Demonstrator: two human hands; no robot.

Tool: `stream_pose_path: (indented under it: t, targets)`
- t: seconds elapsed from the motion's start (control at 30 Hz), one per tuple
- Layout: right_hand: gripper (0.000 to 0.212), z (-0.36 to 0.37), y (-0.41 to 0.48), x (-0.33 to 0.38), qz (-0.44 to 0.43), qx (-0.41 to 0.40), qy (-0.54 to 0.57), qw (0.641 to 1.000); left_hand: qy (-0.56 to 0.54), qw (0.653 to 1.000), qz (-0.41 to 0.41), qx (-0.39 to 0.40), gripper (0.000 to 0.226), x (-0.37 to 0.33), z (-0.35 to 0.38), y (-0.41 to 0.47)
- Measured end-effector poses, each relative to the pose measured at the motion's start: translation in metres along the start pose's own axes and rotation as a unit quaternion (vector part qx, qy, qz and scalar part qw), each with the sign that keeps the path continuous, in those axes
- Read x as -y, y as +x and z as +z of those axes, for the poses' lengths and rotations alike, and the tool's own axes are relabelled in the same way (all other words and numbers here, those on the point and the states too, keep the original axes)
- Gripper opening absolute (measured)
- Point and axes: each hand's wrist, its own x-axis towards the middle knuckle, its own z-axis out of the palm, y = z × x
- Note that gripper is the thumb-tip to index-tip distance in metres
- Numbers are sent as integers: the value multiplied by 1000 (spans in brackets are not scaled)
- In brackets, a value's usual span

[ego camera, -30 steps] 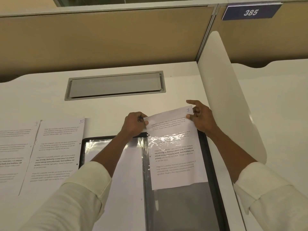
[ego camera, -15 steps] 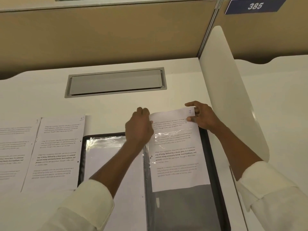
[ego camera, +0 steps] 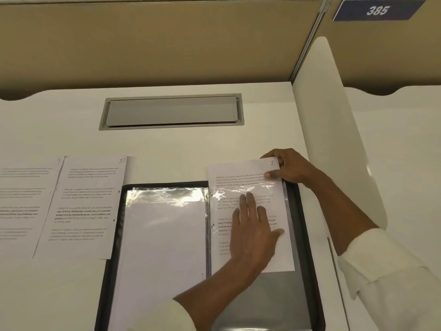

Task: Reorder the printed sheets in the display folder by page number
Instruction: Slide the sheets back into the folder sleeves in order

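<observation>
sheet 7 (ego camera: 238,174) sat half-sleeved: right hand (ego camera: 292,168) pinched its corner, left hand (ego camera: 253,231) pressed flat; it likely needed sliding down.

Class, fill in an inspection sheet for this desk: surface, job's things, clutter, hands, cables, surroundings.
Surface: white desk, closed grey hatch set in it.
Job's things: open folder; sheet 7 partway in its right sleeve, top sticking out; sheet 10 and another sheet lie left of the folder.
Clutter: nothing seen.
Hands: left hand flat on sheet 7; right hand pinches its top corner.
Cables: nothing seen.
Surroundings: tan partition, white divider, sign 385.
</observation>
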Motion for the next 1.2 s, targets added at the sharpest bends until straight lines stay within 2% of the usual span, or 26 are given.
stream_pose_path:
  t: [0.2, 0.3, 0.43, 0.73, 0.87, 1.03, 1.2]
  targets:
    - [39, -9, 19, 10, 5, 0, -90, 996, 22, 999, 25, -7, 110, 10, 24, -17]
    - [36, -7, 36, 28, -12, 34, -133, 990, 2, 999, 49, 23, 109, 11, 25, -22]
    - [34, 9, 56, 54, -49, 65, -198, 977, 18, 997, 72, 24, 110, 9, 24, -28]
    - [23, 38, 66, 64, -77, 104, -141, 982, 81, 994, 72, -26, 111, 18, 27, -42]
    - [23, 33, 64, 60, -63, 115, -132, 983, 80, 993, 83, -8, 113, 21, 31, -52]
    - [18, 39, 55, 61, -59, 187, -160, 967, 92, 991, 94, -3, 110, 17, 35, -62]
    - [15, 43, 47, 68, -64, 183, -156, 968, 94, 990, 100, -9, 107, 14, 39, -67]
